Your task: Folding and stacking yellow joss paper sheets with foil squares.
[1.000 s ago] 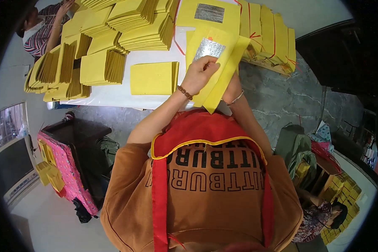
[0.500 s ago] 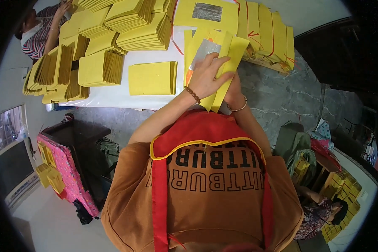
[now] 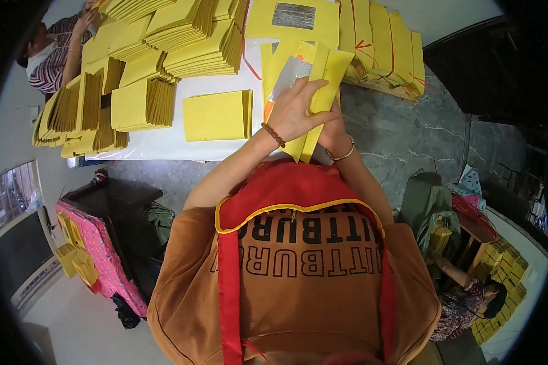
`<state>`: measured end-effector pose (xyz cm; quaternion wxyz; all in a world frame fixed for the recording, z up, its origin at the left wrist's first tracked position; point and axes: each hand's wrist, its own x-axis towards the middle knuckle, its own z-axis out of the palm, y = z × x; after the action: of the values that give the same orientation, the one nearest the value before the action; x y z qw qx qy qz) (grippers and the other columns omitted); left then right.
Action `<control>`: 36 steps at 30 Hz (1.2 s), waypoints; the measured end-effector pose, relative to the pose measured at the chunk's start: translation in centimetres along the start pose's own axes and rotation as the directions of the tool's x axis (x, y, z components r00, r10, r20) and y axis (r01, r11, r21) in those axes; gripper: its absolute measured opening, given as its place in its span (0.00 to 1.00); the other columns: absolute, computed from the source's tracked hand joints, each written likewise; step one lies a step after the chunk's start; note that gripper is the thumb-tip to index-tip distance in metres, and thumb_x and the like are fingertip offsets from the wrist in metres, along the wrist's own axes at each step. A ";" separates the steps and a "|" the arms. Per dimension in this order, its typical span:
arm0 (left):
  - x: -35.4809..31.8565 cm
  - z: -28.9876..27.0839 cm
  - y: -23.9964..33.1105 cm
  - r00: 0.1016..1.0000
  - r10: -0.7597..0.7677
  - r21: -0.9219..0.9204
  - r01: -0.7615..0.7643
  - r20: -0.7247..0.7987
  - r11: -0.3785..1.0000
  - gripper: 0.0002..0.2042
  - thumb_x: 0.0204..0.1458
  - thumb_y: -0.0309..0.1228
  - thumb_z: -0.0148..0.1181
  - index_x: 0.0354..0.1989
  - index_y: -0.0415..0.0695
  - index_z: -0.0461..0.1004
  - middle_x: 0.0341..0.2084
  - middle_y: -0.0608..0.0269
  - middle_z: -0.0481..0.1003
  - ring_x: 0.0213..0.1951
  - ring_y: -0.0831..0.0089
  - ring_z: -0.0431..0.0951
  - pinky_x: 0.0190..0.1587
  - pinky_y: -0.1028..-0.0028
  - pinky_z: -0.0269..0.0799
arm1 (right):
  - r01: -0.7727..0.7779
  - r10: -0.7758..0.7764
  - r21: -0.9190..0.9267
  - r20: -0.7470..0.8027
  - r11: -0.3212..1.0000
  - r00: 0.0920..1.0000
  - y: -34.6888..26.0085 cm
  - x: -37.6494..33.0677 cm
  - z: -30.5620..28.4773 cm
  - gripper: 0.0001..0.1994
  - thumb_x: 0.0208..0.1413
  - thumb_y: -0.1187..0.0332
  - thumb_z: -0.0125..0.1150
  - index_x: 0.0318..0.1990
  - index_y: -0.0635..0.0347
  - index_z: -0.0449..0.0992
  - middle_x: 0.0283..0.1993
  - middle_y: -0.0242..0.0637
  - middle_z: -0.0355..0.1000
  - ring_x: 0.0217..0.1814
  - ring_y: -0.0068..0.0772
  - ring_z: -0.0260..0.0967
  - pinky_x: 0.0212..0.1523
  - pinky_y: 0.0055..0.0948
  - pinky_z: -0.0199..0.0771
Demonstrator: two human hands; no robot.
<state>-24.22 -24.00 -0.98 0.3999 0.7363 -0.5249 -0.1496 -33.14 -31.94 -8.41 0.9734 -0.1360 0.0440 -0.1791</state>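
At the front right of the white table, a yellow joss paper sheet [image 3: 290, 76] with a silver foil patch and an orange mark is partly folded, its right side turned over in a long flap. My left hand [image 3: 297, 114] presses on the sheet, fingers at the flap and thumb stretched toward my right hand. My right hand [image 3: 333, 132] grips the flap's right edge near its lower end; some of its fingers are hidden behind the paper. More yellow paper lies beneath. To the left, a folded yellow sheet [image 3: 215, 115] rests on the table.
Stacks of folded yellow paper [image 3: 198, 52] cover the table's [image 3: 182, 148] left and back. A foil-patched sheet [image 3: 262, 18] lies beyond my hands. Bundles tied with red string [image 3: 386, 45] stand at the right. One person [image 3: 61, 52] works at far left, another [image 3: 469, 307] at lower right.
The whole view has shifted slightly. My left fingers have drawn a little closer together over the flap; both hands stay on the joss paper sheet.
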 end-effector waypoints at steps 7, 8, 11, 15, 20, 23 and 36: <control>0.2 -0.4 -1.8 0.995 -0.075 -0.162 0.086 0.071 0.983 0.22 0.44 0.39 0.64 0.47 0.44 0.70 0.34 0.57 0.69 0.29 0.69 0.70 0.31 0.75 0.66 | -0.031 0.035 0.053 -0.077 0.998 0.996 -0.9 0.6 1.4 0.22 0.61 0.52 0.37 0.54 0.56 0.63 0.50 0.36 0.66 0.50 0.31 0.66 0.51 0.32 0.68; 0.2 -0.1 -2.1 0.997 -0.065 -0.191 0.071 0.038 0.979 0.20 0.44 0.37 0.63 0.45 0.43 0.71 0.32 0.59 0.69 0.26 0.73 0.68 0.28 0.77 0.63 | -0.014 0.018 0.031 -0.130 0.999 0.991 -0.9 0.7 1.5 0.23 0.60 0.51 0.37 0.53 0.57 0.64 0.49 0.36 0.67 0.49 0.32 0.67 0.50 0.32 0.69; 0.1 -0.2 -2.0 0.994 -0.100 -0.249 0.107 0.040 0.963 0.16 0.45 0.35 0.61 0.40 0.41 0.71 0.28 0.58 0.68 0.24 0.71 0.67 0.27 0.74 0.63 | -0.004 0.012 0.077 -0.105 0.997 0.994 -0.9 0.8 1.1 0.22 0.60 0.51 0.38 0.52 0.57 0.65 0.48 0.36 0.68 0.47 0.32 0.68 0.48 0.33 0.70; -0.3 0.2 -2.5 0.976 -0.215 -0.370 0.212 0.035 0.905 0.08 0.48 0.30 0.58 0.33 0.40 0.69 0.23 0.68 0.63 0.19 0.84 0.60 0.22 0.80 0.58 | -0.013 0.025 0.111 -0.105 0.994 0.994 -0.9 0.7 0.8 0.22 0.60 0.50 0.38 0.51 0.57 0.65 0.46 0.35 0.69 0.45 0.31 0.69 0.47 0.32 0.71; -0.3 -0.2 -1.6 0.931 -0.360 -0.361 0.354 0.053 0.863 0.06 0.48 0.28 0.55 0.32 0.39 0.67 0.24 0.63 0.65 0.22 0.75 0.63 0.25 0.75 0.59 | -0.025 0.030 0.063 -0.076 0.998 0.997 -1.0 0.7 0.9 0.23 0.60 0.49 0.38 0.50 0.57 0.66 0.45 0.34 0.70 0.44 0.30 0.70 0.44 0.31 0.72; -0.3 0.4 -1.2 0.963 -0.250 -0.378 0.196 -0.100 0.905 0.09 0.47 0.27 0.54 0.36 0.38 0.69 0.27 0.55 0.68 0.28 0.62 0.68 0.32 0.68 0.63 | -0.061 0.061 0.104 0.003 0.993 0.998 -0.9 0.7 1.2 0.23 0.60 0.48 0.38 0.50 0.57 0.66 0.45 0.34 0.70 0.45 0.31 0.69 0.46 0.31 0.71; -0.1 0.9 -1.4 0.998 -0.005 -0.081 0.000 -0.064 0.997 0.26 0.40 0.45 0.63 0.47 0.43 0.68 0.37 0.51 0.69 0.39 0.53 0.70 0.42 0.64 0.65 | -0.279 0.299 0.150 -0.714 0.948 0.632 -1.5 1.6 4.0 0.20 0.62 0.53 0.37 0.57 0.50 0.58 0.54 0.30 0.62 0.54 0.27 0.63 0.53 0.30 0.66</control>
<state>-23.94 -24.09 -2.57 0.4459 0.7245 -0.5045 -0.1477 -31.58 -32.85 -4.22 0.8922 -0.0325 0.4463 -0.0605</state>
